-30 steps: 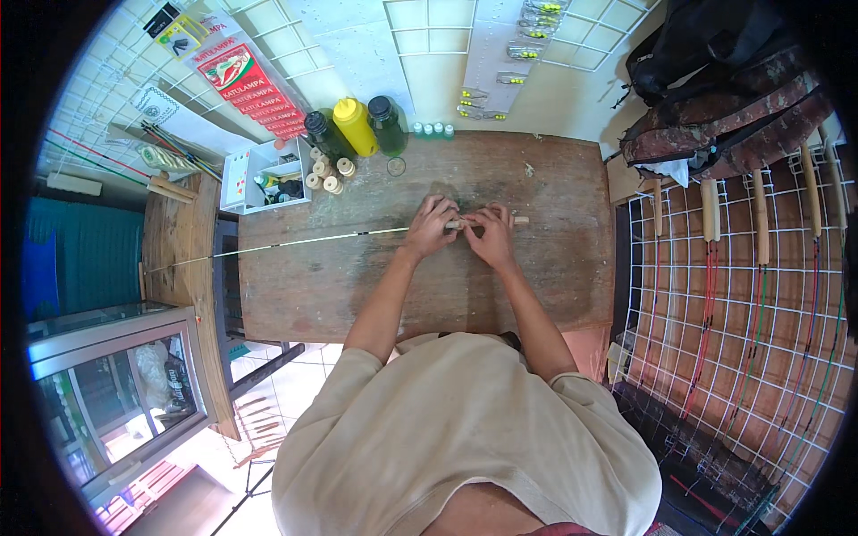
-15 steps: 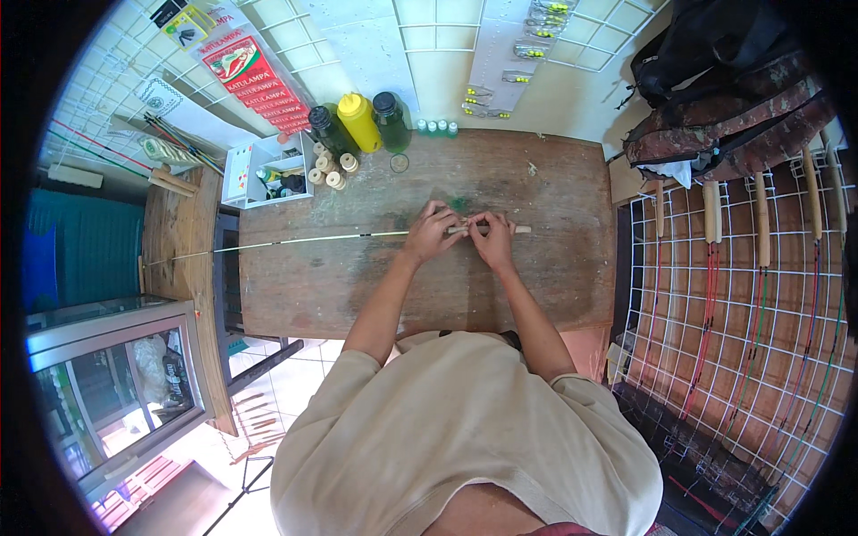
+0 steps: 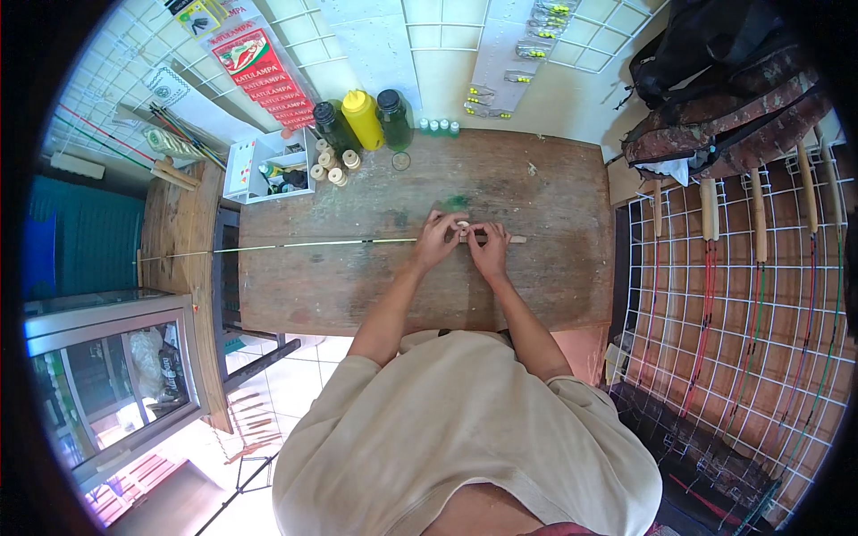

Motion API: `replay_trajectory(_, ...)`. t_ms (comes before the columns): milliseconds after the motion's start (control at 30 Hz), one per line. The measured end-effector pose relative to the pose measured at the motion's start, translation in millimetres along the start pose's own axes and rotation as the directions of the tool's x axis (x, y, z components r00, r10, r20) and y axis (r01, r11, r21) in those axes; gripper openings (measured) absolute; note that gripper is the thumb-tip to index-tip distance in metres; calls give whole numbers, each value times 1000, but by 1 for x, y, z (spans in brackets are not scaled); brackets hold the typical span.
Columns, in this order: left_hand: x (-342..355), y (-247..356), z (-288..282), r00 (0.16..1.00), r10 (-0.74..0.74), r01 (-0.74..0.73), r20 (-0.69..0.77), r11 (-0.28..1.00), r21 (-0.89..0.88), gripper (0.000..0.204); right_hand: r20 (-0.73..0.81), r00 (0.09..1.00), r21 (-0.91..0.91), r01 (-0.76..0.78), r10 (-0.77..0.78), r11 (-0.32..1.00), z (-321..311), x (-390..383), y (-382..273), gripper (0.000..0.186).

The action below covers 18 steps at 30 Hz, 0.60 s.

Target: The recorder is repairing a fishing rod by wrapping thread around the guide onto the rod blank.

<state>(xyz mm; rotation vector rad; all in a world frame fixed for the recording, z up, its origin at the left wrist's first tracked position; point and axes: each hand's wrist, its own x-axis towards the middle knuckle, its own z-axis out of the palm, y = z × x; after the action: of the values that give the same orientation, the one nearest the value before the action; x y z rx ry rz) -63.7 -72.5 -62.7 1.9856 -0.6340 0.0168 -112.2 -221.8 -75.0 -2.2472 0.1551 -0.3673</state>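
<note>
A thin fishing rod [image 3: 340,242], pale yellow-green with dark bands, lies across the table and runs off past its left edge. Its pale handle [image 3: 517,239] sticks out to the right from under my right hand [image 3: 489,251]. Between my hands is a small pale, rounded wooden-looking piece [image 3: 463,226], at the rod where the handle starts. My left hand [image 3: 437,241] pinches this piece from the left. The fingertips of my right hand are closed against its other side. My fingers partly hide both the piece and the rod beneath.
At the table's back left stand a white box [image 3: 249,193] of small items, several wooden spools [image 3: 336,176], a yellow bottle [image 3: 363,121] and dark bottles [image 3: 394,121]. A clear ring [image 3: 400,162] lies before them. Rods [image 3: 760,219] hang on the right-hand grid under a camouflage bag [image 3: 733,138].
My hands have shifted slightly, the right one down and left. The small pale piece now shows upright between my fingertips. The rod and its handle have moved a little left and down.
</note>
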Motion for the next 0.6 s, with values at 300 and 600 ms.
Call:
replay_trajectory(300, -5, 8, 12, 966, -147, 116, -213, 981, -153, 27, -44, 996, 121, -76, 82, 990, 8, 1, 2, 8)
replay_trajectory(600, 0, 2, 21, 900, -355, 267, -251, 907, -325, 28, -102, 973, 103, -195, 205, 975, 13, 6, -7, 11)
